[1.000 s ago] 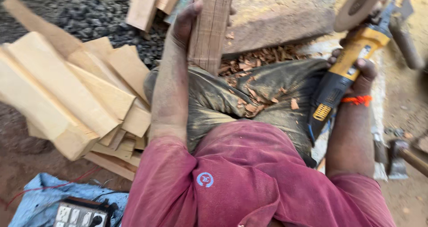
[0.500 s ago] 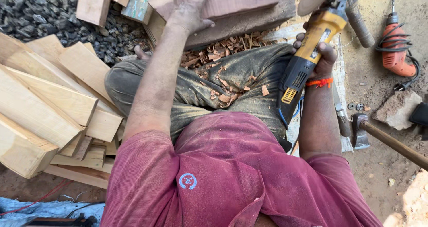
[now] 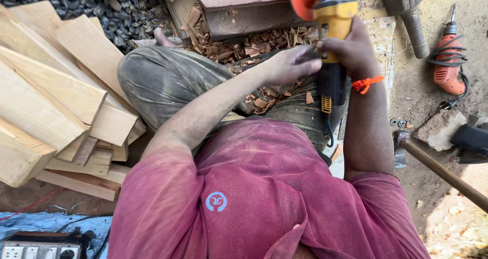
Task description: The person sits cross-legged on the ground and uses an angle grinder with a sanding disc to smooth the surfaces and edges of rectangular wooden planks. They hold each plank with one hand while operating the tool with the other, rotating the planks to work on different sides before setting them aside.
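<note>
The angle grinder (image 3: 329, 40) is held in front of the person, above the lap. Its long axis runs almost straight away from the body: the orange disc (image 3: 303, 0) is at the far end, over the edge of the dark wooden block (image 3: 244, 7), and the black tail with the cord is at the near end, toward the red shirt.

The right hand (image 3: 353, 48) is clamped around the yellow body from the right side; an orange thread is tied at its wrist. The left hand (image 3: 290, 63) reaches across from the left and closes on the same body at mid-length, fingers touching the housing. Both hands meet on the tool, so neither is nearer than the other.

Compared with half a second ago, the left hand has left the wooden block and come onto the grinder, and the grinder has swung from a slanted line to near upright in the view.

Pale planks (image 3: 56, 96) lie stacked at the left; a red drill (image 3: 447, 68) and a hammer (image 3: 437, 167) lie on the ground at the right.
</note>
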